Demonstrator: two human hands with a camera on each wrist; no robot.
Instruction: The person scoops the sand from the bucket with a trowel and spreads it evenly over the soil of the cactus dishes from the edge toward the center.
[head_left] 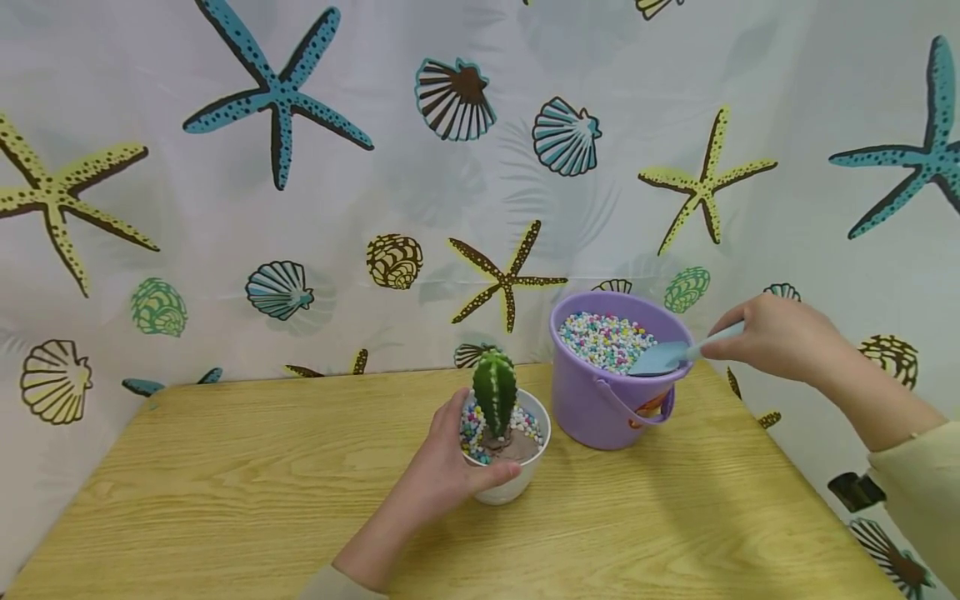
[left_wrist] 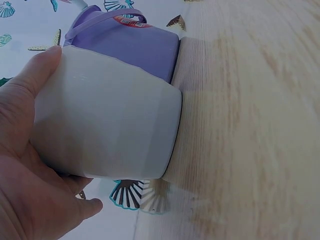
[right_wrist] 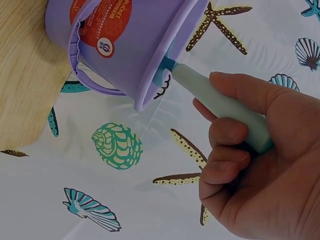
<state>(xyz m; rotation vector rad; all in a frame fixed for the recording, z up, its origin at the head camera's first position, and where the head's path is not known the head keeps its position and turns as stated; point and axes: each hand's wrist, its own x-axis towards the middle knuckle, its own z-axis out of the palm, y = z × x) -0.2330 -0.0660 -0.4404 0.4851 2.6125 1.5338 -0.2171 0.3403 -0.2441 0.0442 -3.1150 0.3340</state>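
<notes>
With thumb and fingers curled round its side, my left hand (head_left: 457,467) holds a white pot (head_left: 504,490) that stands on the table. A green cactus (head_left: 495,393) rises from the pot, with colourful small beads (head_left: 471,429) and a patch of bare brownish soil (head_left: 517,447) around its base. My right hand (head_left: 780,337) grips the pale handle of a light blue shovel (head_left: 660,358), fingers wrapped round it in the right wrist view. The shovel's blade lies inside the purple bucket (head_left: 600,408), over the multicoloured beads (head_left: 603,340) near the right rim.
The bucket stands just right of and behind the pot, its handle (head_left: 633,410) hanging down at the front. Under both is a wooden table (head_left: 262,483). A white curtain (head_left: 360,192) with starfish and shells hangs close behind and along the right side.
</notes>
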